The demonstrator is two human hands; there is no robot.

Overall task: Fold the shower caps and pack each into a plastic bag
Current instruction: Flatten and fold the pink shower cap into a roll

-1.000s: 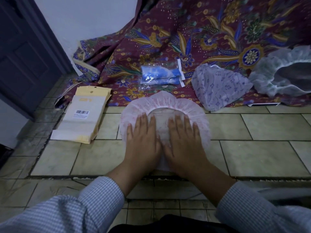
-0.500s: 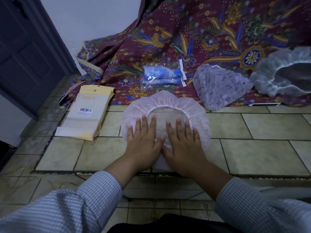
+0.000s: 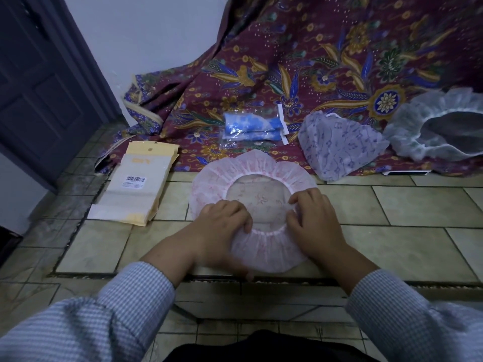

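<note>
A pink shower cap [image 3: 251,168] lies opening-up on the tiled floor in front of me. My left hand [image 3: 222,226] grips its near-left elastic rim with curled fingers. On the near-right rim, my right hand [image 3: 313,220] pinches the elastic. A blue shower cap packed in a clear plastic bag [image 3: 252,128] lies on the patterned cloth behind. To the right sit a purple-patterned cap [image 3: 339,145] and a white cap [image 3: 441,131], opening up.
A yellow-and-white pack of bags [image 3: 138,189] lies on the tiles to the left. The maroon floral cloth [image 3: 313,61] drapes up the wall behind. A dark door [image 3: 39,87] stands at the far left. A white strip [image 3: 406,173] lies by the cloth's edge.
Both hands lay flat on the pink cap's middle before. They have now moved apart to the near rim and curled onto the elastic.
</note>
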